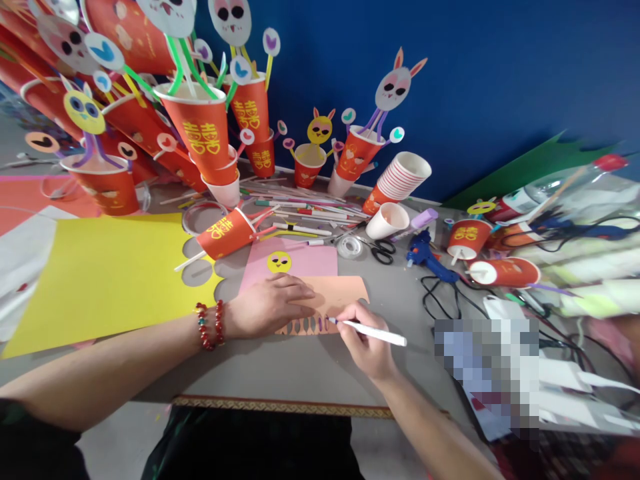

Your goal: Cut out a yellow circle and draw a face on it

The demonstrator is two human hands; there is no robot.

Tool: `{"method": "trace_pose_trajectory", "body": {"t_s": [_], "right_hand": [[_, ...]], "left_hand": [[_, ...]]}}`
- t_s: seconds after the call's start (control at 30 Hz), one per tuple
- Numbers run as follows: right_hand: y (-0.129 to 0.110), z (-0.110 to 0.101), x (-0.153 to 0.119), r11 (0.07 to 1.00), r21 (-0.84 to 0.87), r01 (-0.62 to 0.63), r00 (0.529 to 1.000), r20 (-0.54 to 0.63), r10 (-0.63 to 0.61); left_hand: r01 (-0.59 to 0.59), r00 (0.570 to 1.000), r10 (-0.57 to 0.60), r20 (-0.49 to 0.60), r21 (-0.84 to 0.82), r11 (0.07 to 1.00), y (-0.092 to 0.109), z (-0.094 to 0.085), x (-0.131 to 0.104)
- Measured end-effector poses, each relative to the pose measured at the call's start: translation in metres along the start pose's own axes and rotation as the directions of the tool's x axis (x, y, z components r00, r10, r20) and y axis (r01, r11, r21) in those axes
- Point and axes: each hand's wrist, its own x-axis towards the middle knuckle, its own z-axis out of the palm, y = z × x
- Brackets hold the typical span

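Note:
My left hand (273, 303) lies flat with its fingers stretched out on a sheet of orange paper (345, 290). Along the lower edge of this paper runs a row of oval cut-outs, with purple drawn ovals at the row's right end. My right hand (367, 343) grips a white marker pen (377, 331), its tip touching the orange paper beside the purple ovals. Under and behind the orange sheet is pink paper (315, 260), bearing a round yellow face (279, 262) just beyond my left hand.
Yellow paper (120, 280) with round cut-outs spreads to the left. Decorated red paper cups (200, 130) crowd the back left. Behind my hands lie several markers (310, 212), scissors (383, 251) and a tape roll (349, 247). A blue glue gun (430, 257) with black cable lies right.

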Motion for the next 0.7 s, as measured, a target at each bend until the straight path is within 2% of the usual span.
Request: {"method": "trace_pose_trajectory", "body": {"t_s": [0.7], "right_hand": [[-0.0009, 0.0002, 0.0012, 1.000, -0.006, 0.006, 1.000, 0.003, -0.006]], "left_hand": [[0.025, 0.999, -0.025, 0.030, 0.019, 1.000, 0.0002, -0.0002, -0.0001]]}}
